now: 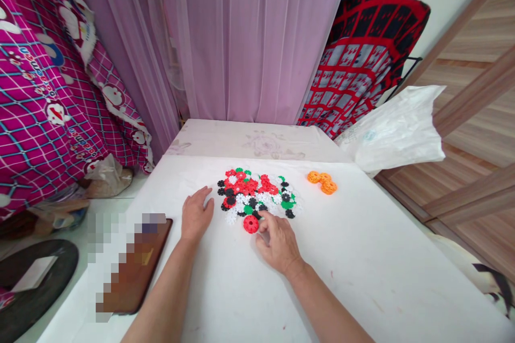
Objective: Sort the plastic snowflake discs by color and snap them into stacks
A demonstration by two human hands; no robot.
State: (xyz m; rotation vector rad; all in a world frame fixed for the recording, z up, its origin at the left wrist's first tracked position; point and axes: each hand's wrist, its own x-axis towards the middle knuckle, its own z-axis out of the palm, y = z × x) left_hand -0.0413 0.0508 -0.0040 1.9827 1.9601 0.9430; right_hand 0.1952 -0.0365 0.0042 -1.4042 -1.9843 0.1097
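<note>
A pile of notched plastic snowflake discs (245,187) in red, white, black and green lies on the white table. My left hand (196,213) rests just left of the pile, fingers stretched out, holding nothing. In front of the pile is a round red piece (250,224), which looks thicker than the loose discs around it. Beside its right edge is my right hand (277,238), thumb and forefinger apart and bent. The forefinger tip reaches the black discs at the pile's front edge; whether it touches one I cannot tell.
Joined orange discs (322,182) lie right of the pile. A brown case (140,262), partly pixelated, is on the left of the white table (341,278). Past the table's right edge is a white plastic bag (396,131). Purple curtains (261,37) hang behind.
</note>
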